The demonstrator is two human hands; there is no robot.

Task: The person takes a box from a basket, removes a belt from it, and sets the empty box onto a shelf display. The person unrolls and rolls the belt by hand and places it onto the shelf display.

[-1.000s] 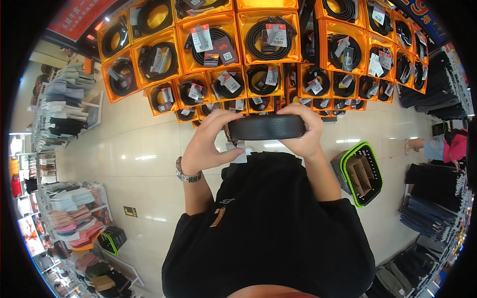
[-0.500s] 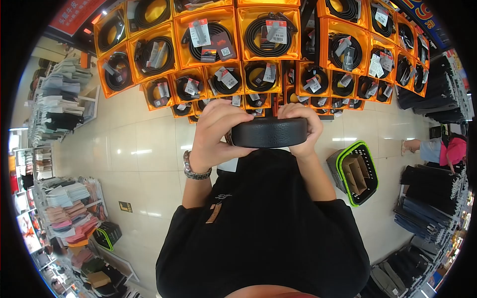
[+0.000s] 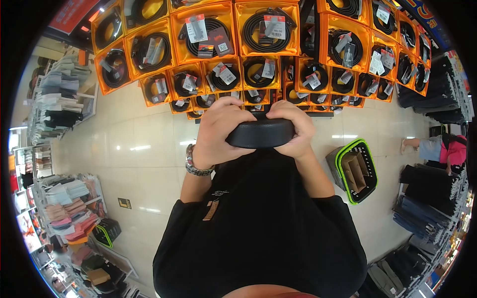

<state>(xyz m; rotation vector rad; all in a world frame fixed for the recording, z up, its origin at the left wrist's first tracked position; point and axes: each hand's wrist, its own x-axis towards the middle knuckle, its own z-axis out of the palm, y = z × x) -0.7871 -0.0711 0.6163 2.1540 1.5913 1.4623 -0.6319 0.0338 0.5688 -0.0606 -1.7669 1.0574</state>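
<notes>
Between both hands I hold a coiled black leather belt (image 3: 261,134) in front of my chest, its wide outer face toward me. My left hand (image 3: 221,130), with a metal watch (image 3: 197,161) at the wrist, grips the coil's left end. My right hand (image 3: 296,128) wraps round the right end, fingers over the top edge. The inside of the coil is hidden. Just beyond the hands stands a display of open orange boxes (image 3: 267,56), each with a coiled dark belt and tags in it.
A black basket with a green rim (image 3: 338,166) stands on the tiled floor to my right, brown cardboard inside. Clothes racks (image 3: 64,104) line the left side, and hanging trousers (image 3: 422,181) the right. A person in a pink top (image 3: 453,150) is at the far right. Another basket (image 3: 107,232) sits lower left.
Both hands have come closer together round the belt coil, which now looks narrower. A white tag that hung below my left hand is no longer visible there.
</notes>
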